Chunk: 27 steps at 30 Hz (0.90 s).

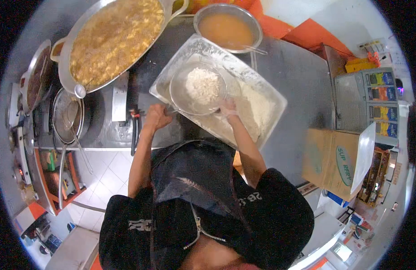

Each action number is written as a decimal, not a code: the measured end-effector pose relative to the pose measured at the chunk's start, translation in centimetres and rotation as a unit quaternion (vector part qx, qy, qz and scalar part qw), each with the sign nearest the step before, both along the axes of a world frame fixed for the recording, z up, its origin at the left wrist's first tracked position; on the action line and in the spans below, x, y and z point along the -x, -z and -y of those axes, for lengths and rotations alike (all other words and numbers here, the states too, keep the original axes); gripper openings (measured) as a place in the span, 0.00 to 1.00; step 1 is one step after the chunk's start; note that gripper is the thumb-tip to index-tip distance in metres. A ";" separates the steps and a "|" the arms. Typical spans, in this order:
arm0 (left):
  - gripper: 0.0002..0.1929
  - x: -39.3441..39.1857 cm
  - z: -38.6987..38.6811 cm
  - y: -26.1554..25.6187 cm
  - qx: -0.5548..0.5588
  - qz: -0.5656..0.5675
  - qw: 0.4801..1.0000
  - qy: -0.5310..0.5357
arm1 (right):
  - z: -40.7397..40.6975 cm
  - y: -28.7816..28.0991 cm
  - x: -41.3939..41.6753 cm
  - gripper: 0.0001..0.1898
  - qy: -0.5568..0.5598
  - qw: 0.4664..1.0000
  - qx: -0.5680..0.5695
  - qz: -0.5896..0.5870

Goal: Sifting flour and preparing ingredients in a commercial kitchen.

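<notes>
My left hand (pixel 158 116) is closed around the handle of a round metal sieve (pixel 177 92). A heap of flour-coated pieces (pixel 203 86) lies in the sieve; what they are under the coating I cannot tell. At the near right rim, my right hand (pixel 229 107), in what looks like a thin clear glove, grips the sieve's edge with its fingers partly blurred. Below the sieve is a rectangular tub (pixel 277 101), set askew on the metal counter, with pale flour (pixel 258 104) banked toward its right side.
A large pan of bubbling oil with frying food (pixel 117 44) stands at upper left. Behind the tub sits a metal bowl of orange-brown liquid (pixel 226 28). Strainers (pixel 68 116) with long handles rest at left, overhanging the counter edge. A cardboard box (pixel 329 160) is at right.
</notes>
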<state>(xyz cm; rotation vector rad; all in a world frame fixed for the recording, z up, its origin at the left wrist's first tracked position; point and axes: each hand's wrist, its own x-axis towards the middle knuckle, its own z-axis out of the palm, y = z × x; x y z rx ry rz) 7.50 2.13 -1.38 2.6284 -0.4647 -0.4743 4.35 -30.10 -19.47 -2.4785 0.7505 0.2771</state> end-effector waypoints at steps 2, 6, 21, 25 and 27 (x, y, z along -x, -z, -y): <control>0.11 0.5 1.1 0.4 0.021 0.028 0.999 0.011 | 3.0 -0.4 -2.2 0.29 -0.036 0.993 -0.053 -0.097; 0.11 0.8 -1.0 2.1 -0.001 0.000 0.999 -0.038 | -5.0 -6.1 1.4 0.24 0.054 0.996 0.000 0.075; 0.12 1.1 0.0 1.7 0.047 0.049 0.998 -0.002 | -1.7 -9.2 0.6 0.30 0.166 0.975 -0.126 0.075; 0.12 0.1 0.2 1.2 -0.008 0.009 1.000 -0.014 | -2.1 -9.9 0.4 0.30 0.064 0.989 -0.133 -0.013; 0.12 0.6 0.5 0.0 0.055 -0.057 0.997 -0.019 | -0.7 -9.1 0.3 0.28 0.035 0.991 -0.124 0.044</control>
